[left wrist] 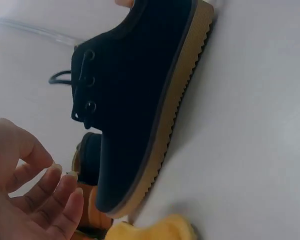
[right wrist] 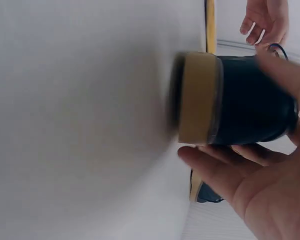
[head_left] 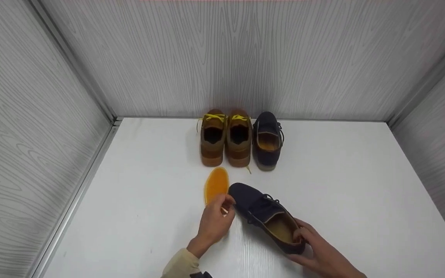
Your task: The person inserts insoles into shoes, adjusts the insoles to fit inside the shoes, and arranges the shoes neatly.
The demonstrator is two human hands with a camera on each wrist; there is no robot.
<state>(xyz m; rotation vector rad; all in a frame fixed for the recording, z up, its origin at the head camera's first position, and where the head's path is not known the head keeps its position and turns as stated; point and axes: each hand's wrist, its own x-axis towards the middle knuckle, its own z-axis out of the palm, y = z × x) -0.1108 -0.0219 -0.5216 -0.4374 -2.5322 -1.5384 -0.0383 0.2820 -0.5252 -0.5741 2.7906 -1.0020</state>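
Note:
A navy lace-up shoe [head_left: 259, 206] points away to the left, its heel toward me. Around that heel my right hand [head_left: 315, 247] holds on, thumb at the collar and fingers along the side; the right wrist view shows the tan sole edge [right wrist: 197, 97] facing the camera. My left hand [head_left: 216, 218] hovers by the toe, its fingers loosely bent and nothing seen in them. Just beyond it lies an orange insole [head_left: 216, 183], its near end hidden by the hand. In the left wrist view the left hand [left wrist: 37, 185] is beside the shoe's laced front.
Two brown shoes [head_left: 212, 141] with yellow laces stand side by side near the back wall [head_left: 222, 58]. Right of them is another navy shoe [head_left: 267, 141]. All rest on a white table [head_left: 149, 185] enclosed by grey wood-grain panels.

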